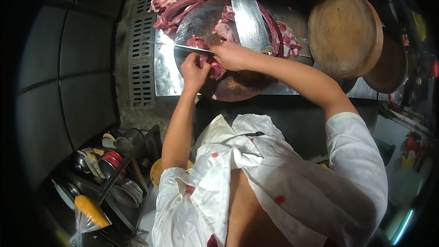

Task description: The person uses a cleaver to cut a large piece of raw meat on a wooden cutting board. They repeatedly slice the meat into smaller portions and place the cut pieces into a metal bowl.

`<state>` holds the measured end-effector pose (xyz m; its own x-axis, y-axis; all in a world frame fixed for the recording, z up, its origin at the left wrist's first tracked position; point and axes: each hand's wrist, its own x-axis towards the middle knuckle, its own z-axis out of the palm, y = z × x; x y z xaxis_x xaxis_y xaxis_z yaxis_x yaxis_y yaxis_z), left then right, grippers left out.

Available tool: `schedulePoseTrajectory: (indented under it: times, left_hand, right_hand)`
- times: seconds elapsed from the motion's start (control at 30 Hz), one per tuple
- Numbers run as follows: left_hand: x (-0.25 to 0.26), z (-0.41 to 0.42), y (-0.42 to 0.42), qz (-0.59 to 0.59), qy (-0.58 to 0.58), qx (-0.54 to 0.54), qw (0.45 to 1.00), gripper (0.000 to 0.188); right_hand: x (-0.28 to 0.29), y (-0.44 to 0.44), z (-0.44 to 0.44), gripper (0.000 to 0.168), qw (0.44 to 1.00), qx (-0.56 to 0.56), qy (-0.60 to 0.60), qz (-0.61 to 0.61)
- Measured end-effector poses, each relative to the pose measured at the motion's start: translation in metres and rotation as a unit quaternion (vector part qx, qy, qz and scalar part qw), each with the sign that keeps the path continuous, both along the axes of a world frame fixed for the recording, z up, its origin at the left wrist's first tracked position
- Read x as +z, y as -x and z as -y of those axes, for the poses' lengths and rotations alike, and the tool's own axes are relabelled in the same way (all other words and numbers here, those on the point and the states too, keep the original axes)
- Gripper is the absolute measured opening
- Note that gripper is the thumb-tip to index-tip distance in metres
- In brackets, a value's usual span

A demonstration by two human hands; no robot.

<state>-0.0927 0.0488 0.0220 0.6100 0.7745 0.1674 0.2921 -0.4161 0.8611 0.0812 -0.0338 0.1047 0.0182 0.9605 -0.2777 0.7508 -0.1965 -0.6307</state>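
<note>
My right hand grips a knife; its narrow blade points left across a piece of red raw meat. The knife's handle is hidden in the fist. Just below the blade, my left hand pinches the meat, part of which shows between both hands. All this is on a round, dark chopping block. Beyond my right hand a broad cleaver lies flat on the block, its handle mostly hidden. Chunks of bony meat sit left of the cleaver, and a long strip runs along its right.
Large bony cuts are heaped at the block's far left edge. More meat rests at its right on the metal counter. A thick round board stands farther right. Slotted drain grates and a rack of pans are leftward.
</note>
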Motion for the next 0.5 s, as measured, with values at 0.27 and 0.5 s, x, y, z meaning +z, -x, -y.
schedulePoseTrajectory:
  times: [0.27,0.5]
  left_hand:
    - [-0.048,-0.010,0.049,0.106,0.249,0.081,0.959,0.030]
    - [-0.024,-0.006,0.030,0.037,0.263,0.041,0.963,0.049]
  right_hand:
    - [0.017,-0.013,0.015,0.027,0.998,0.012,0.021,-0.062]
    - [0.024,-0.010,0.049,0.028,0.994,-0.064,0.037,-0.080]
